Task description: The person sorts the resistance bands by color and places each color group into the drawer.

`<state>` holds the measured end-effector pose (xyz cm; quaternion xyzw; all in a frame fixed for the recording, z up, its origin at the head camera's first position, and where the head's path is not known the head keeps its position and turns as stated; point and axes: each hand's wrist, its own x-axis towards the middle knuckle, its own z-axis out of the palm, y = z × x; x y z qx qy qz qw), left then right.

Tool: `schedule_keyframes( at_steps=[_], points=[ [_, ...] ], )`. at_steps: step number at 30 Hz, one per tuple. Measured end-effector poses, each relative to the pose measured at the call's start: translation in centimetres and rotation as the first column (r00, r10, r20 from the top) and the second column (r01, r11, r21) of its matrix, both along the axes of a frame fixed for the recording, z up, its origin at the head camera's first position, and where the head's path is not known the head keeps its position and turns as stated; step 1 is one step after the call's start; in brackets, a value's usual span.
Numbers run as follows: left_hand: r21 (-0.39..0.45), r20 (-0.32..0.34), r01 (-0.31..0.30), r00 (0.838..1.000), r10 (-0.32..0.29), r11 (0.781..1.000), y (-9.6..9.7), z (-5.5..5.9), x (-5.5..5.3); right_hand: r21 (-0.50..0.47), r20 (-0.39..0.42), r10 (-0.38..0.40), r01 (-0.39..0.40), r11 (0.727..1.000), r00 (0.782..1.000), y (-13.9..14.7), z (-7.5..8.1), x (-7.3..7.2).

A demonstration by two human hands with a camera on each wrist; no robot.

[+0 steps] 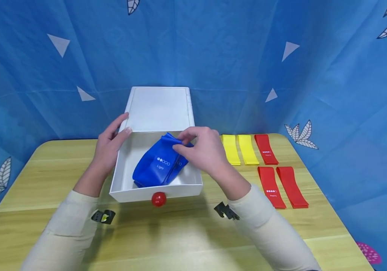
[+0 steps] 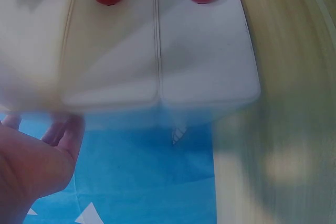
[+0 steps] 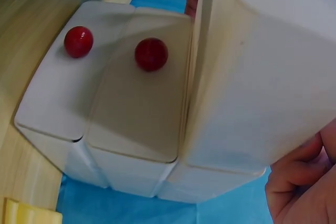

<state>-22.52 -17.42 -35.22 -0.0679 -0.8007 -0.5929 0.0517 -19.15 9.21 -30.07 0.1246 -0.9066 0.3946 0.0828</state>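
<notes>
A white drawer cabinet [image 1: 159, 109] has its top drawer [image 1: 125, 165] pulled out, with a red knob [image 1: 159, 199] on its front. Blue resistance bands [image 1: 156, 162], one marked "Light", lie folded and slanted inside the drawer. My right hand [image 1: 205, 148] pinches the upper corner of the blue bands between thumb and fingers, at the drawer's right side. Against the cabinet's left side rests my left hand [image 1: 108, 146], its fingers extended and its thumb near the drawer's back left corner. In the right wrist view the bands are hidden behind the drawer wall [image 3: 262, 87].
Two yellow bands [image 1: 230, 149] and a red band [image 1: 266, 149] lie at the table's back right. Two more red bands [image 1: 291, 187] lie in front of them. Below the open drawer, two closed drawers [image 3: 52, 93] show red knobs. A blue curtain [image 1: 214, 56] hangs behind the table.
</notes>
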Motion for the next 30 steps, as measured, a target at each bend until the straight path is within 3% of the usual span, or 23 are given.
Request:
schedule_keyframes(
  at_steps=[6, 16, 30],
  points=[
    [0.006, 0.011, -0.004, 1.000, 0.003, 1.000, 0.1, 0.2, 0.0, -0.059, -0.017, -0.006, 0.005, 0.998, 1.000, 1.4, -0.8, -0.1],
    [-0.001, 0.014, -0.009, 1.000, 0.009, 1.000, 0.1, 0.2, 0.2, -0.209, -0.147, 0.016, -0.047, 0.977, 0.989, 4.8, -2.2, 0.7],
    [-0.007, -0.003, -0.003, 1.000, 0.003, 1.000, 0.0, 0.1, 0.0, -0.294, -0.106, -0.090, 0.056, 0.954, 0.990, 11.0, -4.3, 2.0]
  ],
)
